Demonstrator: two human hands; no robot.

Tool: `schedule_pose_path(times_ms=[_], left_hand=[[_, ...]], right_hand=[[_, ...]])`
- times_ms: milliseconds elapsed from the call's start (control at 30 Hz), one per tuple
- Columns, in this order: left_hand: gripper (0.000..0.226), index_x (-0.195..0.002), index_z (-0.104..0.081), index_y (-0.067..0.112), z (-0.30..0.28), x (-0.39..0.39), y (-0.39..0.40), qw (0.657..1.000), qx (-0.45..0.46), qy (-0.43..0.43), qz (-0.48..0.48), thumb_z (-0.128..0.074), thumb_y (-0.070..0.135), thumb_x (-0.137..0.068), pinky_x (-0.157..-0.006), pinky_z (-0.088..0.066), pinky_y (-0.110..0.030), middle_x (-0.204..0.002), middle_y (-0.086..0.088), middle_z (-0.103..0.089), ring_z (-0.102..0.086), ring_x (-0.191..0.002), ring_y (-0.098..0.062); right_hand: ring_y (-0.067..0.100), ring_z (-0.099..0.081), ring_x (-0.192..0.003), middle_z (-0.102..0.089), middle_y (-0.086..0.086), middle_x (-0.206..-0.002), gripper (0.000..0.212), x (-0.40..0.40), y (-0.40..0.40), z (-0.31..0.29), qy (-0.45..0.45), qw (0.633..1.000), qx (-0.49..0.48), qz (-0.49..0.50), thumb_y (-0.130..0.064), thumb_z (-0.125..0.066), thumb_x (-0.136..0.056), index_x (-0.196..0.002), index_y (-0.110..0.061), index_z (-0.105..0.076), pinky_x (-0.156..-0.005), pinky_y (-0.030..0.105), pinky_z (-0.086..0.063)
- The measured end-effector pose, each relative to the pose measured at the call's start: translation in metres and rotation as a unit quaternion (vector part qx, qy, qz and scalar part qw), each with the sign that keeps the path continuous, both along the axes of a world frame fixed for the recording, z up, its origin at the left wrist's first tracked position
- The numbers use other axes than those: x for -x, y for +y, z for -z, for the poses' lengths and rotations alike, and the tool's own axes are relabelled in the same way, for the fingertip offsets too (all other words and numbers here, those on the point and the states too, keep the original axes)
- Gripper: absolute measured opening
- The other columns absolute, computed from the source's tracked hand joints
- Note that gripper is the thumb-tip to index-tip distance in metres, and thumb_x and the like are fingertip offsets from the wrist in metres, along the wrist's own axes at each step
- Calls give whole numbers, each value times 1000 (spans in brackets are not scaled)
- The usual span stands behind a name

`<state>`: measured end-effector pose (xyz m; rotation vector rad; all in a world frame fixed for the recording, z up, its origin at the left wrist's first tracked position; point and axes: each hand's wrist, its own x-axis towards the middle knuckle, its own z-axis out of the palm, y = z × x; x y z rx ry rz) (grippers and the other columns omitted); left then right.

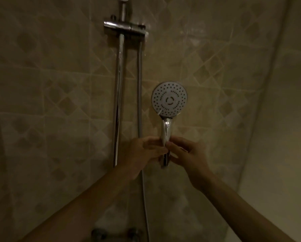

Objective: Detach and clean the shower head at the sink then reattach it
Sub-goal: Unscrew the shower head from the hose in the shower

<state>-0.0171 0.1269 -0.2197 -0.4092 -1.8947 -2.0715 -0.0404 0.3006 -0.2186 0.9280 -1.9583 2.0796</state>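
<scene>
Left hand (147, 151) and right hand (184, 154) both grasp shower head (169, 100) handle, upright near tiled wall (216, 67); wet chrome could slip, drop.

I'm looking into a dim home bathroom, inside the shower corner: beige tiled wall (59, 102) with diamond patterns fills my view. A chrome rail (118, 102) runs up at 12 o'clock to a bracket (124, 27), a hose (139, 93) hanging just beside it. A round shower head (169, 99) sits near center, a mixer valve (115, 233) at 6 o'clock
</scene>
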Motion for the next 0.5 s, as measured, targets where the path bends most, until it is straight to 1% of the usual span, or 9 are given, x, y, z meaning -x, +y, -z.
schedule_pose_path(times_ms=[67, 167, 233, 300, 367, 433, 500], left_hand=[[34, -109, -75, 15, 20, -2, 1, 1000, -14, -14, 6, -82, 5, -77, -71, -63, -30, -100, -7, -80, -77, -92, -25], [36, -107, -72, 17, 48, -5, 3, 998, -42, -41, 16, -82, 2, -76, -75, -64, -38, -100, -6, -79, -77, -91, -25], [36, -105, -71, 17, 67, -7, 2, 996, -58, -64, 32, -81, 0, -75, -73, -64, -40, -100, -6, -79, -77, -89, -24], [37, -107, -70, 16, 84, -9, 1, 993, -61, -86, 61, -81, -1, -76, -69, -63, -36, -102, -5, -79, -77, -90, -24], [39, -109, -70, 15, 100, -12, 1, 987, -60, -115, 90, -83, 2, -74, -69, -62, -34, -105, -6, -79, -77, -92, -26], [39, -108, -72, 16, 114, -13, 2, 981, -59, -141, 118, -83, 6, -72, -69, -61, -34, -107, -7, -78, -77, -91, -27], [31, -102, -75, 21, 131, -15, 7, 976, -47, -156, 141, -82, 9, -73, -69, -61, -35, -107, -6, -78, -77, -91, -26]], right_hand=[[18, -78, -99, -81, 2, -105, 19, -5, 1, 16, -32, 999, 0, 15, -17, -69, -98, -114, -22, -78, -77, 27, -62], [19, -76, -103, -80, 5, -109, 26, -17, -1, 40, -77, 996, -13, 49, -18, -70, -97, -122, -15, -74, -87, 35, -62], [20, -76, -104, -79, 9, -110, 27, -26, -3, 54, -114, 991, -5, 68, -16, -71, -95, -122, -12, -73, -90, 37, -62], [18, -77, -97, -80, 9, -105, 23, -35, -3, 70, -146, 985, 9, 89, -12, -72, -94, -118, -12, -74, -85, 34, -62], [17, -76, -93, -81, 8, -102, 21, -45, -2, 85, -167, 979, 4, 113, -11, -72, -94, -114, -13, -76, -81, 32, -63], [17, -77, -94, -80, 7, -103, 22, -54, 2, 100, -180, 974, 7, 135, -12, -74, -93, -114, -17, -77, -79, 33, -64], [15, -78, -95, -81, 3, -104, 24, -64, 6, 115, -193, 970, 17, 144, -13, -75, -92, -115, -22, -77, -74, 29, -62]])
